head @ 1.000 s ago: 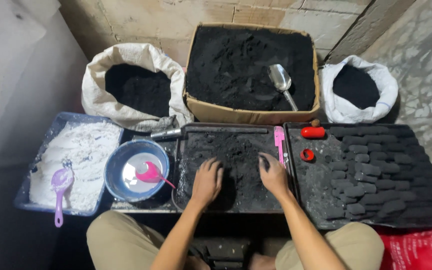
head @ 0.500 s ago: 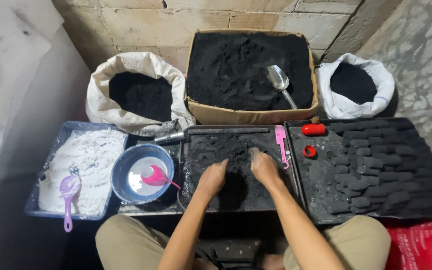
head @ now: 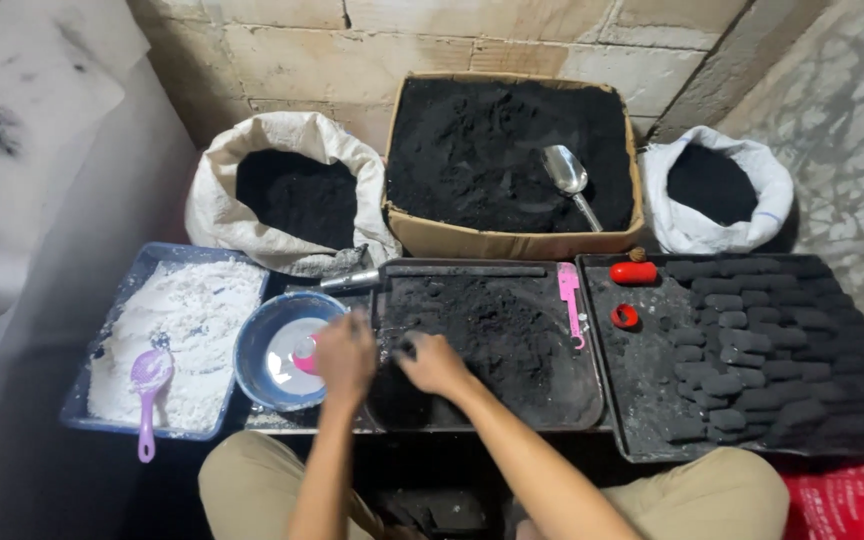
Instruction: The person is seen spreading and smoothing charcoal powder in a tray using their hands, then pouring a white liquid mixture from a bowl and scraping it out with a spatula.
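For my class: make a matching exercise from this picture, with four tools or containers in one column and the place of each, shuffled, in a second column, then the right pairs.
Things
1. metal scoop
2. purple spoon
3. blue bowl
4. pink scraper

Places
A. on the white powder in the blue tray
B. at the right edge of the middle black tray
C. in the cardboard box of black powder
D. under the left hand

Pairs: 1-C, 2-A, 3-D, 4-B
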